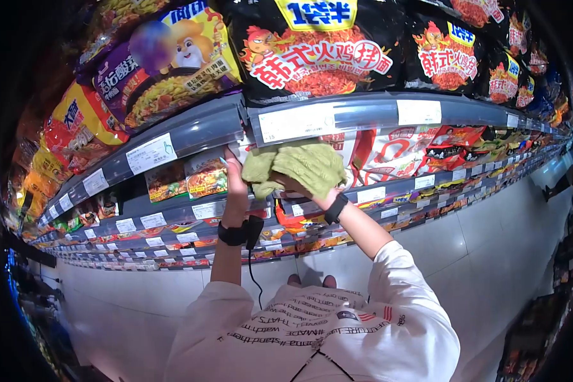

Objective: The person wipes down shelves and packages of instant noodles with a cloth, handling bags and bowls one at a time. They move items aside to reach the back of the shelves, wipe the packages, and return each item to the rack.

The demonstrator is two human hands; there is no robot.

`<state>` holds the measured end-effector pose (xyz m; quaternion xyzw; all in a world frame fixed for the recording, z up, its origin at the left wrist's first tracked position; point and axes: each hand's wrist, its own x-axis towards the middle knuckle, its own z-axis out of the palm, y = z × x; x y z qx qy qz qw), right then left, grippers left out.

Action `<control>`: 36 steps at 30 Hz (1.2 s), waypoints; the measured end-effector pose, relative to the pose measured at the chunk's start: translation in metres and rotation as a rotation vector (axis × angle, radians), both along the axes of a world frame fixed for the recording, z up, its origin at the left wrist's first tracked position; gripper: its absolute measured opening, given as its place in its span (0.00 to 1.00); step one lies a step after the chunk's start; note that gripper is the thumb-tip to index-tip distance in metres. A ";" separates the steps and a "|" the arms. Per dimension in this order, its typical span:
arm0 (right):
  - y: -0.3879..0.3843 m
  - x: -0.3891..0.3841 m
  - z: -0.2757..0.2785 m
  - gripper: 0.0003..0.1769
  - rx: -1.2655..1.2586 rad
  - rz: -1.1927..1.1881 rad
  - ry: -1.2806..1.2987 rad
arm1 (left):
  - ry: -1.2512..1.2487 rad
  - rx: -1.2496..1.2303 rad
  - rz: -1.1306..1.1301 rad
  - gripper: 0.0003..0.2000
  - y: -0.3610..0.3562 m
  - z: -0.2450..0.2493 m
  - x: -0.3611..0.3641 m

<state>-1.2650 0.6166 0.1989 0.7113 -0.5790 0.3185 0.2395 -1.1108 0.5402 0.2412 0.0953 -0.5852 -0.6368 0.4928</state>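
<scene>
At bottom centre, wearing a white printed shirt (312, 344). At frame centre, holding a crumpled green cloth (299, 167) in the right hand (330, 198), with fingers mostly hidden, just below the grey shelf edge (366, 113). Left of the cloth, holding the left hand (235, 183) upright near the shelf; cannot tell how wide. At top centre, facing black noodle bags (321, 54).

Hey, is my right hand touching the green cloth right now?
Touching. The head view shows the green cloth draped directly over the right hand, hiding most of it.
</scene>
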 end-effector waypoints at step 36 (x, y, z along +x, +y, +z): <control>0.215 -0.352 0.017 0.25 -0.429 -0.764 0.184 | 0.161 0.160 0.668 0.25 0.027 -0.012 -0.060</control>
